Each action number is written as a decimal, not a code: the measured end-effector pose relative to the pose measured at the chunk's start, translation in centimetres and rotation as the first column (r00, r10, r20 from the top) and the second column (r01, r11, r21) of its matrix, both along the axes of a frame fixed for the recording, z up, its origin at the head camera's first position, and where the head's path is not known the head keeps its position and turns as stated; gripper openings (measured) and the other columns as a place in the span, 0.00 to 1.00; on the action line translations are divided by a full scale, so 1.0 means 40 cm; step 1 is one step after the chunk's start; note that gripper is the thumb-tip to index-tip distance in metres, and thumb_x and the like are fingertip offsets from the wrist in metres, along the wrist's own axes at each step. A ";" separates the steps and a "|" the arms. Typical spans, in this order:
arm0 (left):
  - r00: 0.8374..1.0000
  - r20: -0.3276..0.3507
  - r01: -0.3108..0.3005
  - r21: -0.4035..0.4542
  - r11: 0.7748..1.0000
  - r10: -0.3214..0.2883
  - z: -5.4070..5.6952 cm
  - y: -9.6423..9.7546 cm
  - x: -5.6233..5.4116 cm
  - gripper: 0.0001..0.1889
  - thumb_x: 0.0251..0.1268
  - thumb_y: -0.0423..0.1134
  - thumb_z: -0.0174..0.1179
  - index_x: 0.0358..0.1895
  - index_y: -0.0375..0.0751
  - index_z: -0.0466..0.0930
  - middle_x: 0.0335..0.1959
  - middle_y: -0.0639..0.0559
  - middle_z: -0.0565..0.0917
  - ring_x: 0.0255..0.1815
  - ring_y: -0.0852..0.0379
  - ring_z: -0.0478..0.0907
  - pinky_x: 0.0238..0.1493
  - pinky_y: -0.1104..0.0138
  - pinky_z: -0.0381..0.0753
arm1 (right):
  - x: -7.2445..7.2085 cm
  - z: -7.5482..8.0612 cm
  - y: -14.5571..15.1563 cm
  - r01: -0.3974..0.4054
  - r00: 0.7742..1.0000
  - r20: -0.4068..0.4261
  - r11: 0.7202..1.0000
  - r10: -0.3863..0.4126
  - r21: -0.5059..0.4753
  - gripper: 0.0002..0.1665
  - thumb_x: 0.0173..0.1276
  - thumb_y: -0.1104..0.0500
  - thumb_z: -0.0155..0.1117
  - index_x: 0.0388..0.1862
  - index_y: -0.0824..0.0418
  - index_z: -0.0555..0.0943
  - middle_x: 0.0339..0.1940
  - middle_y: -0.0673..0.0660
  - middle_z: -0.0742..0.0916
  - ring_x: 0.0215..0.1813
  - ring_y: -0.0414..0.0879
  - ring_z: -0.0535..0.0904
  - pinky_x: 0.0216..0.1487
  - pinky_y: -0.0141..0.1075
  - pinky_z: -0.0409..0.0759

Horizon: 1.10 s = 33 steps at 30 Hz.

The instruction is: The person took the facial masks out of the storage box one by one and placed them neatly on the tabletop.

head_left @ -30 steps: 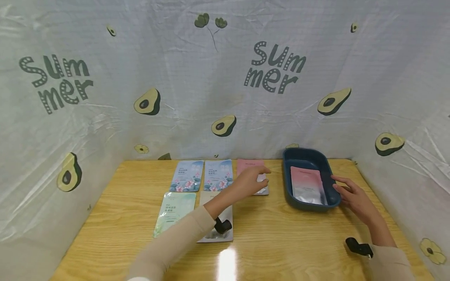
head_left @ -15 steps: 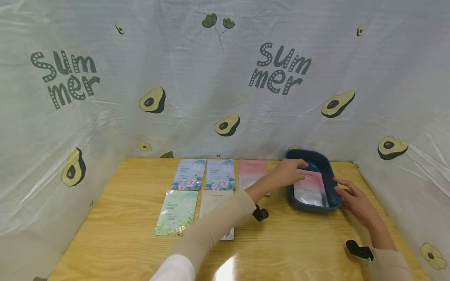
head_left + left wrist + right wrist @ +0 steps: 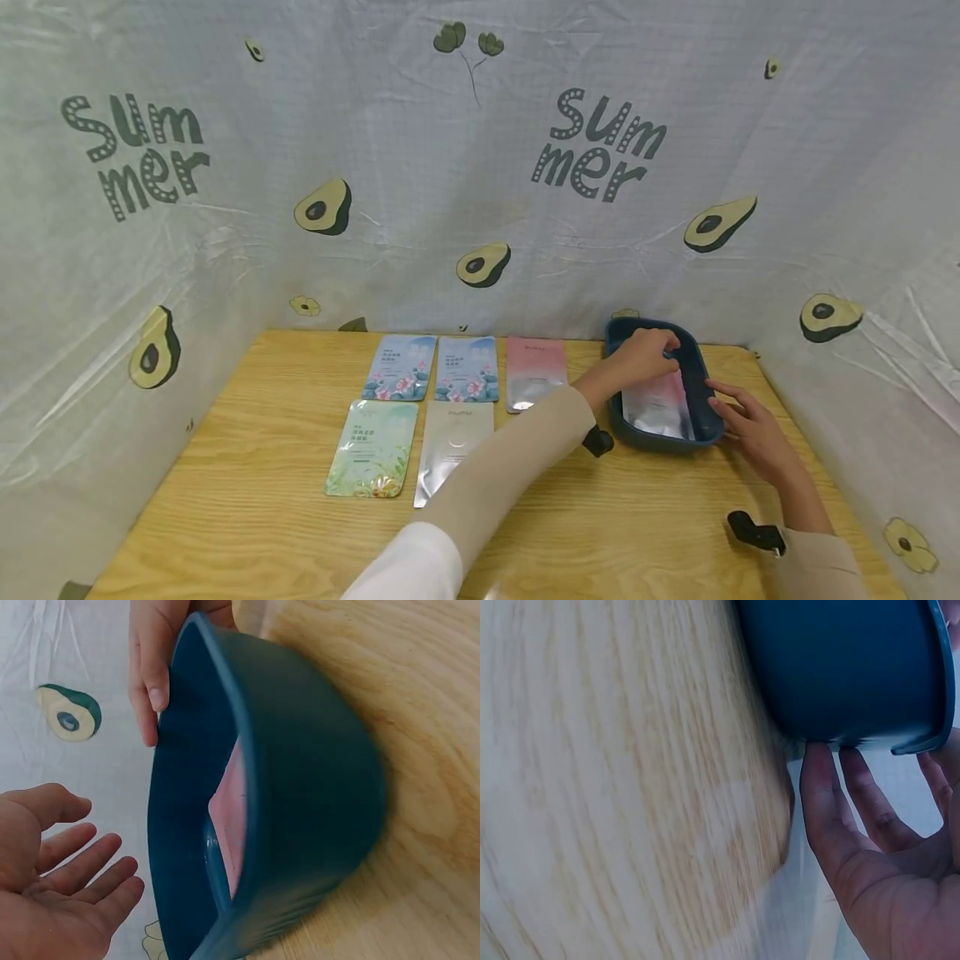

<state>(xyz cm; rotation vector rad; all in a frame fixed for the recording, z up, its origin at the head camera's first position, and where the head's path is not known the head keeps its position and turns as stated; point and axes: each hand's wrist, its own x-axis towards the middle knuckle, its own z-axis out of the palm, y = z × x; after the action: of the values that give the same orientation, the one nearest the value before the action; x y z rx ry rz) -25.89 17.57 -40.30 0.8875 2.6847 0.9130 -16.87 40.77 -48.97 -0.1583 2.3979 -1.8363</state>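
Note:
A dark blue plastic bin (image 3: 663, 445) stands at the back right of the table, and a pink-and-silver sheet-mask packet (image 3: 658, 408) lies inside it. Over the bin's back part, my left hand (image 3: 637, 360) partly hides that packet. The left wrist view shows this hand (image 3: 71, 889) beside the rim with its fingers loosely spread and nothing in them. My right hand (image 3: 756, 433) touches the bin's right side. In the right wrist view, its extended fingertips (image 3: 855, 769) rest against the outer wall.
Left of the bin lie two blue floral packets (image 3: 400, 367), another pink packet (image 3: 534, 367), a green packet (image 3: 372, 450) and a silver-beige packet (image 3: 453, 442) partly covered by the left sleeve. A printed white curtain (image 3: 405, 208) rises behind the wooden table (image 3: 255, 500).
My left hand has moved right, from above the pink packet on the table to over the bin, uncovering that packet. The right hand has stayed at the bin's side.

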 end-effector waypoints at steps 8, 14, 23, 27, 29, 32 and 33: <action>0.992 0.085 -0.097 -0.013 0.995 0.098 -0.006 0.042 -0.028 0.20 0.73 0.44 0.64 0.65 0.48 0.79 0.60 0.60 0.83 0.59 0.66 0.78 0.54 0.78 0.77 | -0.007 -0.008 -0.002 0.022 1.000 0.006 0.998 -0.022 0.057 0.32 0.83 0.49 0.50 0.81 0.54 0.62 0.64 0.47 0.71 0.51 0.29 0.80 0.47 0.27 0.83; 0.971 0.146 -0.187 -0.035 0.982 0.191 -0.021 0.078 -0.022 0.21 0.71 0.47 0.65 0.65 0.55 0.80 0.62 0.64 0.81 0.65 0.66 0.75 0.68 0.57 0.73 | -0.001 -0.010 -0.011 0.048 0.999 -0.013 0.999 -0.048 0.011 0.31 0.83 0.51 0.52 0.80 0.54 0.63 0.57 0.37 0.75 0.50 0.30 0.82 0.45 0.28 0.84; 0.936 0.115 -0.326 -0.074 0.943 0.333 -0.084 0.083 -0.016 0.27 0.66 0.50 0.69 0.69 0.59 0.76 0.68 0.60 0.75 0.69 0.54 0.70 0.67 0.59 0.72 | 0.000 -0.016 -0.023 0.051 0.998 -0.019 0.996 -0.052 -0.080 0.29 0.82 0.54 0.53 0.79 0.56 0.66 0.52 0.36 0.81 0.47 0.35 0.85 0.43 0.30 0.86; 0.900 0.173 -0.398 -0.053 0.916 0.401 -0.101 0.071 -0.009 0.31 0.64 0.48 0.70 0.71 0.58 0.74 0.72 0.53 0.71 0.73 0.46 0.66 0.70 0.58 0.71 | -0.002 -0.014 -0.022 0.050 0.999 -0.014 0.996 -0.051 -0.080 0.28 0.82 0.55 0.53 0.78 0.56 0.66 0.52 0.37 0.81 0.46 0.35 0.85 0.42 0.30 0.86; 0.885 0.201 -0.420 -0.047 0.906 0.421 -0.108 0.067 -0.009 0.32 0.64 0.46 0.71 0.72 0.57 0.73 0.73 0.50 0.70 0.74 0.44 0.64 0.69 0.57 0.72 | -0.001 -0.015 -0.021 0.056 0.998 -0.012 0.996 -0.057 -0.073 0.28 0.82 0.55 0.54 0.78 0.56 0.67 0.51 0.37 0.82 0.46 0.35 0.85 0.42 0.30 0.86; 0.888 0.178 -0.421 -0.051 0.906 0.423 -0.117 0.065 -0.013 0.32 0.65 0.44 0.70 0.72 0.54 0.72 0.71 0.48 0.71 0.74 0.45 0.63 0.71 0.58 0.70 | -0.001 -0.017 -0.019 0.064 0.998 -0.015 0.996 -0.065 -0.054 0.29 0.82 0.54 0.54 0.77 0.57 0.67 0.50 0.37 0.82 0.45 0.35 0.85 0.42 0.31 0.86; 0.891 0.162 -0.422 -0.053 0.905 0.425 -0.119 0.064 -0.016 0.31 0.65 0.43 0.69 0.71 0.53 0.73 0.70 0.48 0.72 0.73 0.47 0.64 0.70 0.60 0.70 | 0.000 -0.016 -0.020 0.066 0.998 -0.014 0.996 -0.067 -0.053 0.29 0.82 0.54 0.54 0.77 0.57 0.67 0.50 0.37 0.82 0.45 0.36 0.85 0.42 0.31 0.87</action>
<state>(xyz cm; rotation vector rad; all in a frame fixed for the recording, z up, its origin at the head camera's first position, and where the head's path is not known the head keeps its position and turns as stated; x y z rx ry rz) -26.51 20.12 -45.06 0.1970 2.7732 0.9908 -16.87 39.98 -49.62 -0.0997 2.3947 -1.9351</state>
